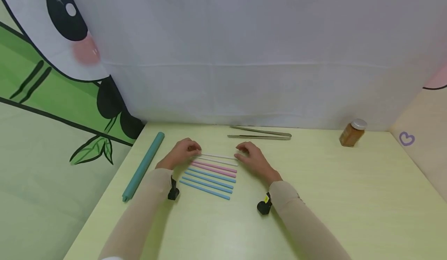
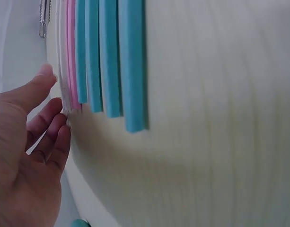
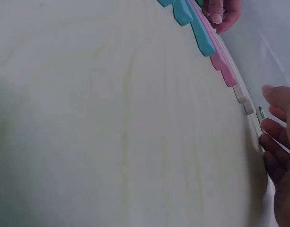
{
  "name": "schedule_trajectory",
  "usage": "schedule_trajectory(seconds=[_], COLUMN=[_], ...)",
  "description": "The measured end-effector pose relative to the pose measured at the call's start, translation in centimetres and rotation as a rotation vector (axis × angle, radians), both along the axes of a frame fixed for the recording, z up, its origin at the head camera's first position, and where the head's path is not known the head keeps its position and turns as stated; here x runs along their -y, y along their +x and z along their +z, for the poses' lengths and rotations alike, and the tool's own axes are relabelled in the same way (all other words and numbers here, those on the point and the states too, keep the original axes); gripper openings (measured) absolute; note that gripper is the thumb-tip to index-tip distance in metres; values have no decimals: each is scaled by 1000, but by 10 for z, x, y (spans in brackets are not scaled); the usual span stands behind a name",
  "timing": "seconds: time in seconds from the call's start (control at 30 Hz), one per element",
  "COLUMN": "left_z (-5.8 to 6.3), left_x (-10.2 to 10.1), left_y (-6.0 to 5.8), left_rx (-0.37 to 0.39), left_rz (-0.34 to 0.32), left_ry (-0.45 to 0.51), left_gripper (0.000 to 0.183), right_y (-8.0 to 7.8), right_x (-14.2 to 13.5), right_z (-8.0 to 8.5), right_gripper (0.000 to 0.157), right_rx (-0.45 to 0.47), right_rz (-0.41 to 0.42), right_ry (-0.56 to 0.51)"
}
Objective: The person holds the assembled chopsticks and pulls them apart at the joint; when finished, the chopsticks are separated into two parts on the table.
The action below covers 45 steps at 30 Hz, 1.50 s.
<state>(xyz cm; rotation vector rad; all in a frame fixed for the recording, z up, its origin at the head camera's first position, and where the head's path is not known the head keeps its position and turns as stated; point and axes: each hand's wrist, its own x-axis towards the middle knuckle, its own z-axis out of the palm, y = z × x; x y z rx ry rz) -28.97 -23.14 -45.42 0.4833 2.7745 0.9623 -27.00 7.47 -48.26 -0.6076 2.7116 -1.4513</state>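
Observation:
Several thin sticks lie in a slanted row: white sticks at the back, pink sticks in the middle, blue sticks in front. At the left ends of the white ones is my left hand, thumb and fingers apart; in the left wrist view its fingertips are right at a white stick's end. My right hand is by the right ends of the white sticks, fingers loosely bent. The right wrist view shows a gap between its thumb and fingers, with nothing held.
A teal rolled-up tube lies along the table's left side. Metal tongs lie behind the sticks near the back wall. A small jar of brown contents with a grey lid stands at the back right.

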Motion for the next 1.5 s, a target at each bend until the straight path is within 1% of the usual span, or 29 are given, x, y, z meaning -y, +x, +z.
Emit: schedule_trajectory(seconds=[0.13, 0.3, 0.4, 0.47, 0.57, 0.7, 0.83, 1.0, 1.1, 1.2, 1.33, 1.43, 1.5], left_z=[0, 1, 0, -1, -1, 2, 10, 27, 35, 39, 47, 52, 54], left_x=[-2, -4, -4, -4, -4, -5, -10, -29, -42, -54, -70, -80, -86], left_y=[-1, 0, 0, 0, -1, -1, 0, 5, 8, 10, 13, 15, 15], left_rx=[-9, -19, -33, -44, -66, -93, -81, -110, -138, -156, -179, -182, -182], left_rz=[-9, -1, 5, 2, -10, -27, -52, -172, -221, -247, -276, -289, -289], left_ry=[-33, -64, -91, -107, -114, -72, -37, -101, -118, -114, -102, -93, -90], left_gripper=[15, 10, 8, 8, 7, 5, 4, 17, 18, 16, 14, 14, 14], right_y=[0, 2, 3, 3, 3, 3, 3, 0, -2, -2, -2, -2, -2], right_x=[3, 5, 7, 9, 10, 8, 3, -4, -7, -8, -8, -8, -8], right_z=[-2, -2, -2, -2, -1, 4, 17, 33, 40, 45, 48, 49, 50], right_gripper=[25, 11, 6, 6, 6, 6, 8, 14, 16, 16, 16, 15, 15], right_rx=[7, -38, -45, -37, -56, -72, -45, -54, -65, -74, -85, -96, -109], right_rz=[-4, 26, 34, 32, 28, 13, 3, 52, 88, 114, 139, 140, 139], right_ry=[27, 72, 114, 140, 160, 153, 135, 177, 196, 194, 184, 184, 189])
